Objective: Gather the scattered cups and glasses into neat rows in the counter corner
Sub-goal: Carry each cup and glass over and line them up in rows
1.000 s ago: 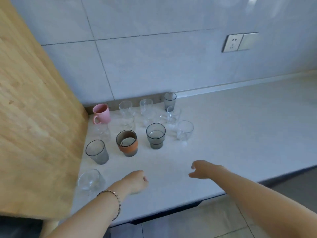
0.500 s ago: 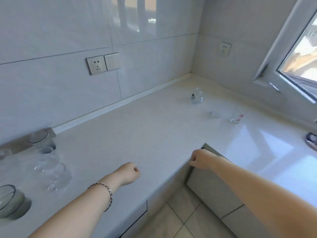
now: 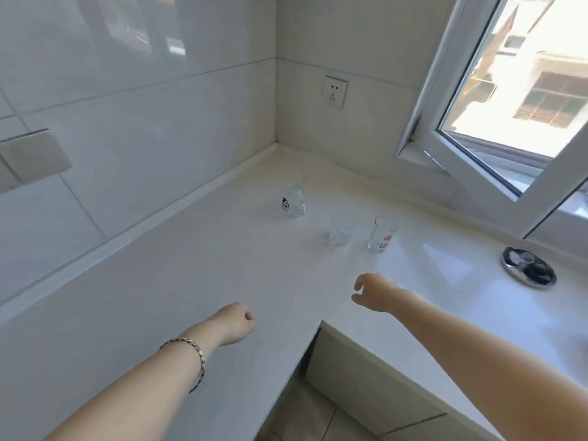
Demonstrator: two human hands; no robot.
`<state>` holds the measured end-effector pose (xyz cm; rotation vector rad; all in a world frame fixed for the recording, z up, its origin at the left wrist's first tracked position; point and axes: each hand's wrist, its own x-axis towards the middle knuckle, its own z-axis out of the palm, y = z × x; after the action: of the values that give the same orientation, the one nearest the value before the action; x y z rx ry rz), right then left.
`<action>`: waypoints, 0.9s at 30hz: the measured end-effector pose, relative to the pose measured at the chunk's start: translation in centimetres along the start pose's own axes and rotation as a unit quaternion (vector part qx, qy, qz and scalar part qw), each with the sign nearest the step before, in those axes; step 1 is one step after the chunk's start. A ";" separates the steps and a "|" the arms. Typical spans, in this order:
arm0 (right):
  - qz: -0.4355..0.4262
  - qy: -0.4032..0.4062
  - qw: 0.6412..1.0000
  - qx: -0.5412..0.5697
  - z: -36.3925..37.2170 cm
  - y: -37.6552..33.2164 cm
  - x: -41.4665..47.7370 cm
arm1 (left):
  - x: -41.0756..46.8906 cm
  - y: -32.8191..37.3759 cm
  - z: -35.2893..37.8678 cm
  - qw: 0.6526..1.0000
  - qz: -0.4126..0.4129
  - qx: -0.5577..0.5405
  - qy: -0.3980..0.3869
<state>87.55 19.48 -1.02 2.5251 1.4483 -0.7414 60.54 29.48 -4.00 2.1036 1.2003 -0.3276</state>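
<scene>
Three clear glasses stand apart on the white L-shaped counter (image 3: pixel 191 281) near its far corner. A glass with a black print (image 3: pixel 292 200) is farthest back. A short plain glass (image 3: pixel 341 229) sits to its right, and a glass with red lettering (image 3: pixel 382 234) stands beyond that. My left hand (image 3: pixel 234 323), a bracelet on its wrist, hovers over the counter with fingers curled into a loose fist, holding nothing. My right hand (image 3: pixel 374 292) is stretched toward the glasses, fingers apart and slightly bent, well short of the red-lettered glass.
An open window sash (image 3: pixel 496 160) swings inward over the right counter run. A metal ashtray-like dish (image 3: pixel 528 270) lies at the right by the sill. A wall socket (image 3: pixel 334 92) sits above the corner. The counter's inner edge (image 3: pixel 321 323) drops to the floor between my arms.
The view has swung right, away from the grouped cups by the wooden panel, which are now out of sight. The three far glasses are nearer. My right hand has opened and moved forward.
</scene>
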 end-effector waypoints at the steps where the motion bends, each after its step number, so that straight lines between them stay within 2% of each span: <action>1: 0.014 0.009 1.000 0.002 -0.6 0.6 1.0 | 1.3 0.4 -0.4 1.000 0.002 0.000 -0.007; 6: 0.074 0.046 0.996 0.010 -4.9 4.0 6.8 | 7.9 2.5 -2.3 1.000 0.001 0.002 -0.031; 10: 0.079 0.083 0.993 0.014 -8.6 6.9 12.0 | 11.5 3.7 -2.7 0.999 -0.020 0.009 -0.044; 19: -0.007 0.003 0.998 -0.056 -9.3 10.9 21.7 | 14.8 5.0 -1.3 0.988 -0.143 -0.060 -0.004; 27: -0.059 0.029 0.997 -0.033 -8.1 12.5 22.8 | 12.7 6.1 1.3 0.967 -0.215 -0.133 0.014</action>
<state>110.38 33.38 -6.39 2.4497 1.6237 -0.6297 72.66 34.96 -8.92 1.6142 1.6211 -0.3094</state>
